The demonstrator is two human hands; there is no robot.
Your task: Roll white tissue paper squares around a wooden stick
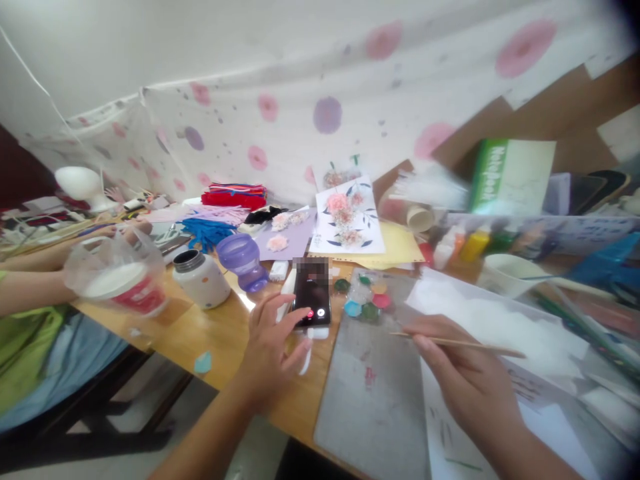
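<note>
My left hand (273,340) reaches over a black smartphone (313,293), fingers spread and a fingertip at the lower part of its lit screen, by a red button. The phone stands tilted on a white stand (319,332). My right hand (463,367) pinches a thin wooden-handled paintbrush (477,345), its tip pointing left over a grey board (377,393). At the board's far end sit several small round paint pots, among them a light blue one (353,308) and a red one (381,301). White paper (495,320) lies beneath and beyond my right hand.
To the left stand a purple cup (243,257), a white jar (203,279) and a bagged bucket (123,287). A floral picture (347,217) leans at the back. Paint bottles (475,245) and a white cup (510,275) are at right. Another person's arm (37,283) rests at far left.
</note>
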